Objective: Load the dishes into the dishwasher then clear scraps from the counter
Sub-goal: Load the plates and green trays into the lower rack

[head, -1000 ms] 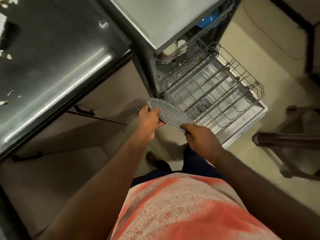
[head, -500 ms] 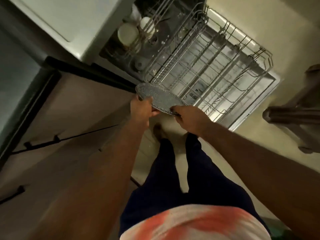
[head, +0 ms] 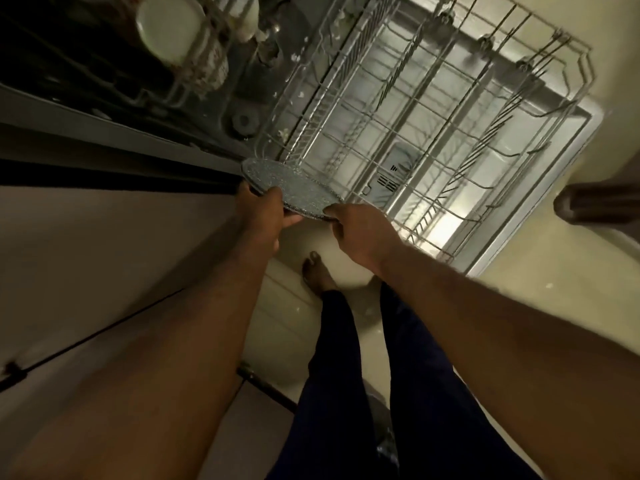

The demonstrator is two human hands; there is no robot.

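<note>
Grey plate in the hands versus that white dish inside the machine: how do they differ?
The speckled grey plate is dark and glittery; the white dish is plain and pale. The speckled grey plate is gripped at its rim by the left hand and right hand, over the pulled-out lower rack's corner; the white dish already sits in wire racking inside. Both look round.

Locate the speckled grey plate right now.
Head view, centre: the speckled grey plate is held by its near edge between the left hand and right hand, at the near left corner of the pulled-out lower dishwasher rack.
</note>
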